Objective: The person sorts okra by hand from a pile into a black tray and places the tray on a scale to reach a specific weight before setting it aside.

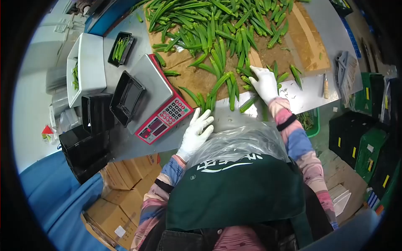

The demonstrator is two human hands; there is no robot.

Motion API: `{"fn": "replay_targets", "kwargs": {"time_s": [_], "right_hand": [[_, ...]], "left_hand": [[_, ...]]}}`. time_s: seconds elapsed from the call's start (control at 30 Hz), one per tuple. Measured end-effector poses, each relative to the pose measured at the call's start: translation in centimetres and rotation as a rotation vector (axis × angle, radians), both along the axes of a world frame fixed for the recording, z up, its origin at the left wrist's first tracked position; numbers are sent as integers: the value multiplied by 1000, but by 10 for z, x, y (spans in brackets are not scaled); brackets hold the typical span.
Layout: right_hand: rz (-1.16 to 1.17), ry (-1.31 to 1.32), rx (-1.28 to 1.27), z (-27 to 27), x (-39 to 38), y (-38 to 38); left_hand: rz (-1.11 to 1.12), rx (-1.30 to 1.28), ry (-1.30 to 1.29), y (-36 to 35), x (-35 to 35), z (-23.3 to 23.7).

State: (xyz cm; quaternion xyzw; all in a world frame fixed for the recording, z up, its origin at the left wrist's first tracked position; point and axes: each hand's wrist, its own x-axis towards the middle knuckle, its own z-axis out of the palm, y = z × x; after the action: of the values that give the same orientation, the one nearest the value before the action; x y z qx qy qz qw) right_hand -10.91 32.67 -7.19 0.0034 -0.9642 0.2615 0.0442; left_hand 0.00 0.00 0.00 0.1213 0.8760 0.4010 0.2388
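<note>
Green okra pods (pixel 205 31) lie in a big heap on flattened brown cardboard (pixel 307 31), with loose ones spread toward the near edge of the metal table. My left hand (pixel 196 133), in a white glove, is at the table's front edge with its fingers apart, just below a few okra pods (pixel 205 102), and nothing shows in it. At the right side of the heap, my right hand (pixel 266 85), gloved in white too, reaches over loose pods. Its fingertips are at or touching okra, with thumb and fingers apart; no pod is visibly held.
To the left stands a red-and-white digital scale (pixel 161 119) bearing an empty black tray (pixel 127 98). Another black tray (pixel 121 48) holds several okra. Beyond are a white bin (pixel 93 62) and stacked black trays (pixel 83 146). A wooden-handled tool (pixel 326 88) and a brush (pixel 346 77) lie right.
</note>
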Motion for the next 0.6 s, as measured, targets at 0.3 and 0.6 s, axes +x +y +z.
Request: {"fn": "replay_targets", "kwargs": {"time_s": [0.3, 0.6], "right_hand": [[-253, 420, -194, 57, 48, 48], [-573, 280, 218, 45, 171, 94]], "left_hand": [[123, -69, 100, -24, 31, -18], [69, -492, 206, 47, -35, -40]]}}
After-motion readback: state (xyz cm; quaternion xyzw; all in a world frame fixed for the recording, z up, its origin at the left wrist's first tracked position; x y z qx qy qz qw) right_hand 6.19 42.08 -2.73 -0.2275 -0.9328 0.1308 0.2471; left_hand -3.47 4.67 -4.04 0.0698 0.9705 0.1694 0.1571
